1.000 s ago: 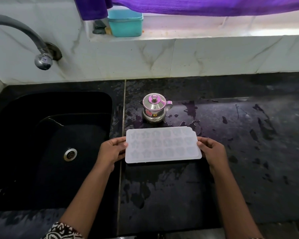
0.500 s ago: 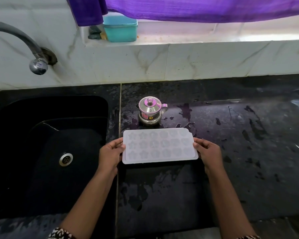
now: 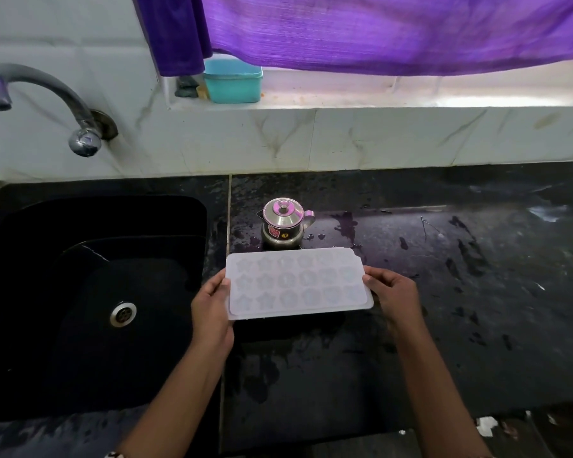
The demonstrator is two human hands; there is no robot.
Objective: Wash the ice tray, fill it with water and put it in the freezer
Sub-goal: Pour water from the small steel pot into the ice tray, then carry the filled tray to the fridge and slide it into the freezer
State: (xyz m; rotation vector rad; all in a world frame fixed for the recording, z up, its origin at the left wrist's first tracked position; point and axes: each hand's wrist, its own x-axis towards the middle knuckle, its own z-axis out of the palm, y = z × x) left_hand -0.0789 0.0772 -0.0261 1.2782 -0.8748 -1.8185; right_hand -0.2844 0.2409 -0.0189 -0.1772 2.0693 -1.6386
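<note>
The left hand [image 3: 212,312] pinches the short edge of the ice tray [image 3: 298,282] at 9 o'clock, thumb on the rim; the right hand [image 3: 392,292] grips the opposite short edge at 3 o'clock the same way; both forearms reach in from 6 o'clock, wrists level, so the tray sits flat between them, seemingly just above the wet black counter [image 3: 477,325]; the tray looks like thin translucent plastic with star-shaped cells, so probably light, slightly bendy and slippery when wet; the two short ends seem the right hold, and once filled it should be kept level; a small steel pot [image 3: 283,223] stands just beyond at 12 o'clock; the dark sink [image 3: 113,201] lies at 9 o'clock, its tap [image 3: 40,84] at 10 o'clock
</note>
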